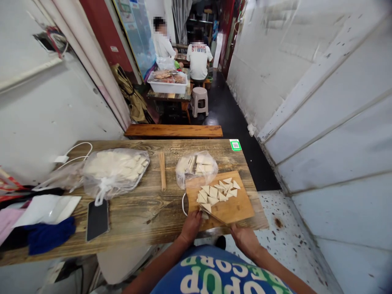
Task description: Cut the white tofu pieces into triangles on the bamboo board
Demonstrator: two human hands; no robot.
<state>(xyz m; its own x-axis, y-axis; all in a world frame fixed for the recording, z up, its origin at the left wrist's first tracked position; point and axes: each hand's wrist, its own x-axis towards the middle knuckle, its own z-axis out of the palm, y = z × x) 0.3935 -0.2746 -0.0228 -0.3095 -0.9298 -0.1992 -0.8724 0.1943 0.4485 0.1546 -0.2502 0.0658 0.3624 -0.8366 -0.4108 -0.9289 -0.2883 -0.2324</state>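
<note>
A wooden cutting board [235, 208] lies at the near right of a wooden table [134, 212]. Several pale triangular pieces [217, 191] are piled on the board. My left hand [190, 226] rests at the board's near left edge, fingers on a pale piece [206, 208]. My right hand [241, 237] grips a knife [216, 216] whose blade lies across the board's near edge toward the left hand. A clear bag with pale slabs [197, 165] sits just behind the board.
A larger bag of pale pieces [114, 168], skewers [162, 169], a phone [97, 219], a white charger cable [73, 155] and cloths [45, 237] lie on the table. A bench [173, 130] stands behind it. Two people sit beyond, by a stool [199, 100] and a white tub [168, 83].
</note>
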